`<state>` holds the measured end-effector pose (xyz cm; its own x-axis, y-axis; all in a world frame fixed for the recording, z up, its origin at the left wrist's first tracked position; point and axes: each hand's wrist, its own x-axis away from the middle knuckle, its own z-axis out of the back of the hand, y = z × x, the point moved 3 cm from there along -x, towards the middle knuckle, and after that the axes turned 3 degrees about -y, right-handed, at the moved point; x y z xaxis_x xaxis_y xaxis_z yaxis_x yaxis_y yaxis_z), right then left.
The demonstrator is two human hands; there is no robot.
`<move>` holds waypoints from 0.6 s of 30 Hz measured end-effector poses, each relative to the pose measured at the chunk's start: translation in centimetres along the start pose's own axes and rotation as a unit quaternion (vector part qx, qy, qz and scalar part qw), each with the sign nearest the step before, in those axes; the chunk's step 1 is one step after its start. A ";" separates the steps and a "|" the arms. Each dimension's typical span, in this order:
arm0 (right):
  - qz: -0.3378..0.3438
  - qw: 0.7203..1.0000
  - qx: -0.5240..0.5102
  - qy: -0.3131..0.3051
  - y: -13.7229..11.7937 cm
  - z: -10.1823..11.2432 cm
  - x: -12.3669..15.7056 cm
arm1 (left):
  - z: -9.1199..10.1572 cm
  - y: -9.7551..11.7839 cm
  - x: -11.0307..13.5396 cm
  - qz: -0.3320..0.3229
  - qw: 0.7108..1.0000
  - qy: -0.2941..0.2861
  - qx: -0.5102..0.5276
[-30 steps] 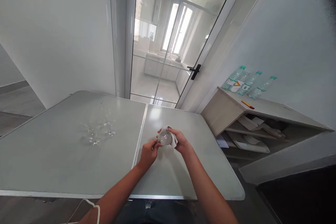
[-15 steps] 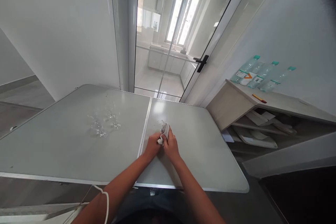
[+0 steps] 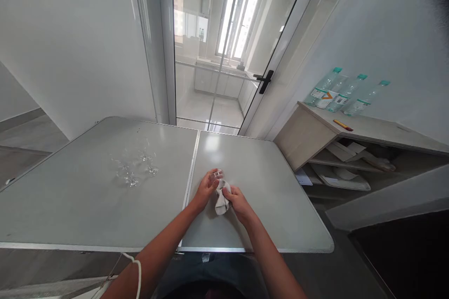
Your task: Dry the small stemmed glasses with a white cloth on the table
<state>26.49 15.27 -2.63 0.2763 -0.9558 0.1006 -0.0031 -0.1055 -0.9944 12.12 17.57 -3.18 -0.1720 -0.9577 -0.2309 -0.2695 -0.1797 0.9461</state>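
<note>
My left hand (image 3: 206, 188) grips a clear stemmed glass (image 3: 217, 174) by its bowl, just above the grey table (image 3: 87, 205). My right hand (image 3: 237, 200) is closed on a light grey cloth (image 3: 221, 200) pressed against the lower part of the glass, which it hides. Both hands meet near the table's middle seam, on its right half.
Three more clear stemmed glasses (image 3: 135, 168) stand on the left half of the table. A glass door with a black handle (image 3: 262, 81) is behind. At the right, a wooden shelf unit (image 3: 351, 145) carries water bottles (image 3: 336, 92) and papers.
The glass has turned in my hands: my left hand moved from the stem to the bowl, and my right hand with the cloth slid down to the lower part.
</note>
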 end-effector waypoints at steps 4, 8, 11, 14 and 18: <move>-0.021 0.999 0.013 -0.041 0.3 -1.4 0.1 | -0.2 0.1 -0.1 0.068 0.984 0.000 0.165; 0.005 0.996 0.090 0.015 -0.5 -1.4 0.1 | 0.3 0.2 -0.1 0.056 0.987 0.056 0.137; 0.053 0.964 0.228 0.124 -1.2 -1.3 0.4 | 0.5 0.1 -0.2 0.050 0.985 0.084 0.139; 0.036 0.975 0.201 0.091 -1.3 -1.4 0.3 | 0.6 0.3 -0.2 0.045 0.982 0.086 0.164; -0.029 0.995 0.060 -0.076 -1.4 -1.0 0.0 | 0.5 1.1 0.1 0.040 0.971 0.024 0.235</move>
<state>25.49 15.09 -1.21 0.4154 -0.8952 0.1615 0.1294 -0.1176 -0.9846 11.30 17.35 -2.29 -0.1683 -0.9759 -0.1392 -0.6612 0.0070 0.7501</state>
